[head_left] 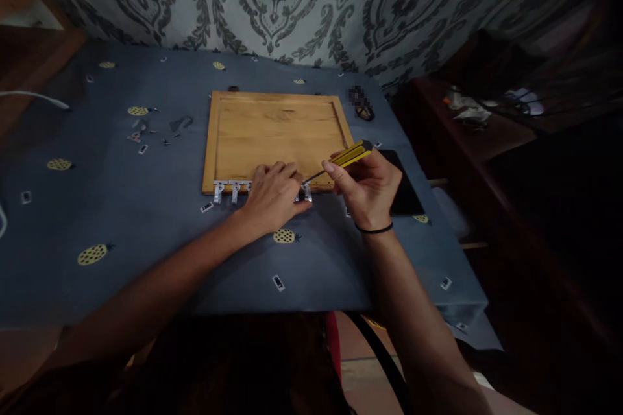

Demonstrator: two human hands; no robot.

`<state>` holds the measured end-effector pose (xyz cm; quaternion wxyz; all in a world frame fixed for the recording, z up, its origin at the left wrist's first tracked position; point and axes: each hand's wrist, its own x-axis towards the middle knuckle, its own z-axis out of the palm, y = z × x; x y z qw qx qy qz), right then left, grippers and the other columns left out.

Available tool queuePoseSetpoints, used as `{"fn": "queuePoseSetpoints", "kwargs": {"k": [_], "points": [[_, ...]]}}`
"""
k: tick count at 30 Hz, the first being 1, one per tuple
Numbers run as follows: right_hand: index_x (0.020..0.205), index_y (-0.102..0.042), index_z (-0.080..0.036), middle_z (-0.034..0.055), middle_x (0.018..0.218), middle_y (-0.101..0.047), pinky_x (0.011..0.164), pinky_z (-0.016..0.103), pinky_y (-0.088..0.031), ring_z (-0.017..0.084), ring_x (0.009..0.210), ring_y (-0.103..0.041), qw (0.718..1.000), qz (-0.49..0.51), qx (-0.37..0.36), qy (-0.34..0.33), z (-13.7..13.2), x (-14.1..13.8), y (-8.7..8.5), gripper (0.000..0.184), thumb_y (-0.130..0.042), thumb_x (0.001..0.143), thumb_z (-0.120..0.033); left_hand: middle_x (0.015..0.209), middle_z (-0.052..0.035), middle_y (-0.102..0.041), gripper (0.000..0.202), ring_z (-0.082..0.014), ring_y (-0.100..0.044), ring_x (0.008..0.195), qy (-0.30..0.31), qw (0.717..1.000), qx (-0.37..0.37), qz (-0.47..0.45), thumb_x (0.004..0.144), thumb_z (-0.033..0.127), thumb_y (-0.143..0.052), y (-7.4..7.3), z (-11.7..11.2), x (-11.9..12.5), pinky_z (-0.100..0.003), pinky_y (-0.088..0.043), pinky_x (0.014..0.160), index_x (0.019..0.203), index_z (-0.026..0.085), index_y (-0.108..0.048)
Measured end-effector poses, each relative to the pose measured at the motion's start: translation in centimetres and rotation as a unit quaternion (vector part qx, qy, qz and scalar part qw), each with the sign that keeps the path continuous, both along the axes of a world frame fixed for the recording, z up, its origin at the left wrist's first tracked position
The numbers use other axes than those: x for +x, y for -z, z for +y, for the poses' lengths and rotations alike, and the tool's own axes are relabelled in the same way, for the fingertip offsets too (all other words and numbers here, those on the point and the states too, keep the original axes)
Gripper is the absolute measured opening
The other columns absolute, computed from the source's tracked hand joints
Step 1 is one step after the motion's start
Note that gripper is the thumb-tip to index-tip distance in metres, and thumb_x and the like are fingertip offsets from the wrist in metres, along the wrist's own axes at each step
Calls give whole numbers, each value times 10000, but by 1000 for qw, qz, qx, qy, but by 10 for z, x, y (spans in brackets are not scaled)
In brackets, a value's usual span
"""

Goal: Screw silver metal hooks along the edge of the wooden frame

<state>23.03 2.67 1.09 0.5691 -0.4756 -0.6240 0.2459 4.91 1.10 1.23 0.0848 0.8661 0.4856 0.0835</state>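
A framed wooden panel [280,126] lies flat on the table, with metal hooks [235,191] in a row along its near edge. My left hand [273,198] rests across that edge, covering some hooks. Its fingers are bent over the wood, and its thumb lies along the near side, closed about a metal hook [307,191] at the row's right end. My right hand [372,185] grips a yellow and black screwdriver [351,154] by its handle. The shaft slants down left to the hook beside my left fingertips. The tip's exact contact is hidden.
Several small metal parts [137,130] lie loose left of the panel on the blue tablecloth [160,220]. A dark flat tablet-like object [406,185] sits beyond my right hand. Behind the panel's right corner is a small dark object [364,111]. A patterned curtain [292,6] hangs at the back.
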Motion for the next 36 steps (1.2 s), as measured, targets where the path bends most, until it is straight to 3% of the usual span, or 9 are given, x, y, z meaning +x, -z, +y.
{"fn": "queuePoseSetpoints", "kwargs": {"k": [13,22,36], "points": [[845,-740,-247,-39,703,-674,386,259,-494,95,447,-525,1000,10,2,-4,0,1,3,435,-944,726,-613,1264,-126,-716,380,-326,-627,1252,3,1000,8,2,1023,456,-744,2,0,-1,-436,-449,971,1242,147,-729],[899,-759,-248,-38,666,-691,380,264,-480,111,418,-559,997,16,48,53,-3,4,4,381,-865,833,-608,1231,-118,-718,342,-322,-626,1223,4,1000,23,-2,1023,451,-739,4,0,-1,-436,-444,962,1205,162,-734],[895,-760,-249,-36,705,-687,384,258,-463,96,428,-555,999,12,37,31,-3,3,3,335,-886,832,-553,1220,-114,-716,350,-325,-626,1218,0,1000,14,0,1023,449,-741,2,0,-1,-433,-450,957,1226,165,-727]]}}
